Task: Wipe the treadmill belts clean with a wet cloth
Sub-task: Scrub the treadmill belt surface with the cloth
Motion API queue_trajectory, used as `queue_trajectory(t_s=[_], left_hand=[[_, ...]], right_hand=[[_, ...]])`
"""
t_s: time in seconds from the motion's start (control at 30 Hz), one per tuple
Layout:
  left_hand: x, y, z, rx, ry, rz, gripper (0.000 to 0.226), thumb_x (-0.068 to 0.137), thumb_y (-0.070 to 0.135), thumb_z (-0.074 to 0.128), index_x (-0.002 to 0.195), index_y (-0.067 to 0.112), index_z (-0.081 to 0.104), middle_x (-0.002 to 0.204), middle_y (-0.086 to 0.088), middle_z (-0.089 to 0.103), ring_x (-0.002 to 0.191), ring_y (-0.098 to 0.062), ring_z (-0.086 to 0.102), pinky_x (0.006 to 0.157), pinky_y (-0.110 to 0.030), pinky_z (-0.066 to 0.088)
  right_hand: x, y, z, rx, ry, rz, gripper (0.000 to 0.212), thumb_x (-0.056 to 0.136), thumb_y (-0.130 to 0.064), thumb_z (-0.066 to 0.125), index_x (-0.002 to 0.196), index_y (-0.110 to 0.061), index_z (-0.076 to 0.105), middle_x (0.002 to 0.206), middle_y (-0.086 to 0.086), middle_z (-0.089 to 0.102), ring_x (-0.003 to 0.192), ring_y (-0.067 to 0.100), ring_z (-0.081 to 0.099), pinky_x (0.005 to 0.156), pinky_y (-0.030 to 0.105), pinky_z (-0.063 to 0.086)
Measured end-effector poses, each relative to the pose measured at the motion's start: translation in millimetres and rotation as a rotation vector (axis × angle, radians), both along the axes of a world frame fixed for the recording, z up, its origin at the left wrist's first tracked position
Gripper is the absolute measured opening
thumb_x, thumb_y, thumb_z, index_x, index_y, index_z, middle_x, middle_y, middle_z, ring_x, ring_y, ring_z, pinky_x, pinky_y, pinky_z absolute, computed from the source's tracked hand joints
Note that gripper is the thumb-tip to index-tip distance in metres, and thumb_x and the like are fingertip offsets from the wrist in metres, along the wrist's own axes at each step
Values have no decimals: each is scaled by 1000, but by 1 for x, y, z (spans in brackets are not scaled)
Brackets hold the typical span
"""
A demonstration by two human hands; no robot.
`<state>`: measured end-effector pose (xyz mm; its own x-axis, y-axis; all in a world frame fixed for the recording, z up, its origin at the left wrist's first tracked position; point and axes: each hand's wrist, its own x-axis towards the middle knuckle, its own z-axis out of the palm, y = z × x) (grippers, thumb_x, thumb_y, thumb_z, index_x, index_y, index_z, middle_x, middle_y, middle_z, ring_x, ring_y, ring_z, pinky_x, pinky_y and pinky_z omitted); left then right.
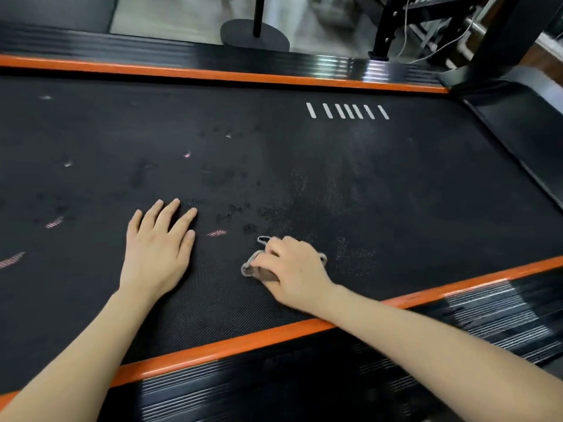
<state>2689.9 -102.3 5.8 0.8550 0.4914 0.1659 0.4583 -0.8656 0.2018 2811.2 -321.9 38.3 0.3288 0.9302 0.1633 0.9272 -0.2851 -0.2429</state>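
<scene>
Item 1, nearest us: black ribbed side rail [304, 376], edged by an orange strip [243, 342] along the near edge of the belt. Both of our forearms cross it.

Item 2: treadmill belt [304, 153], black and textured, spanning the whole view. We see darker blotches around its middle and a pale smudged patch close to the near edge, right of the hands.

Item 3: left hand [158, 248], palm down on the belt near its near edge. Its grip is apart, fingers straight and spread, holding nothing.

Item 4: right hand [292, 269], just right of the left hand and nearer the orange strip. Its grip is clamped on the cloth.

Item 5: cloth [248, 266], grey and bunched, pressed to the belt under the right hand, with folds showing at the fingertips.

Item 6: row of white bars [347, 111] printed on the belt toward its far right corner.

Item 7: second orange strip [213, 75] and black far rail [152, 50] along the belt's far edge.

Item 8, beyond: round black stand base [254, 35] on the floor, a white cable [432, 50], and a black upright [499, 41] at the right end.
</scene>
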Motion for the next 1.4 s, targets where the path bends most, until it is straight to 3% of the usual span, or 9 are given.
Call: queue_trajectory(t_s=[0.1,0.23,0.4,0.5,0.63,0.8,1.07,1.27,1.4], left_hand=[[0,1,0,-3,0,2,53,95,40,23,132,19,55,140,-13,48,134,-35,36,110,-50,19],[4,-1,0,-2,31,21,53,94,40,23,131,19,55,140,-14,48,134,-35,35,110,-51,19],[2,-3,3,-1,72,20,54,94,40,24,133,18,52,141,-14,46,134,-36,34,111,-52,20],[2,-2,7,-38,42,30,55,94,42,23,133,18,53,141,-13,47,135,-35,35,112,-51,19],[8,19,11,-2,18,51,54,94,40,24,131,15,55,138,-14,50,133,-36,37,111,-52,20],[23,56,4,16,76,122,57,94,41,20,137,17,48,145,-13,42,138,-36,28,114,-53,13],[22,59,-1,-10,42,121,56,94,38,19,139,19,45,146,-11,40,139,-35,28,115,-49,14],[22,59,-1,-25,24,113,56,93,37,19,138,19,47,146,-11,41,139,-34,27,115,-50,15],[22,59,-1,-26,17,113,56,92,36,19,138,19,47,146,-10,41,139,-34,28,115,-49,14]], right_hand=[[68,10,-2,6,-160,-279,15,82,-35,64,90,-22,69,84,7,57,73,33,57,55,38,49],[106,22,-2,32,-144,-671,18,87,-28,61,96,-14,67,91,11,58,79,36,56,57,35,37],[-8,5,-3,-9,-58,-107,17,73,-30,62,86,-20,65,83,6,55,70,28,52,54,32,33],[-4,4,-5,20,-9,116,17,69,-26,71,85,-21,67,79,2,54,67,22,50,53,27,29],[58,65,-9,79,-106,-67,11,70,-24,71,80,-20,68,77,4,56,66,28,55,51,30,40],[82,123,-10,94,-107,-288,16,82,-33,65,80,-18,64,80,5,56,70,29,54,54,30,34],[-4,70,-6,65,57,249,21,75,-37,71,77,-18,63,75,1,56,66,23,51,52,29,32],[72,172,-5,68,-88,-193,28,87,-45,60,79,-18,62,78,2,59,76,28,57,58,32,34],[26,134,-7,179,-67,-57,23,79,-35,68,70,-16,58,71,3,54,65,28,52,51,33,37]])
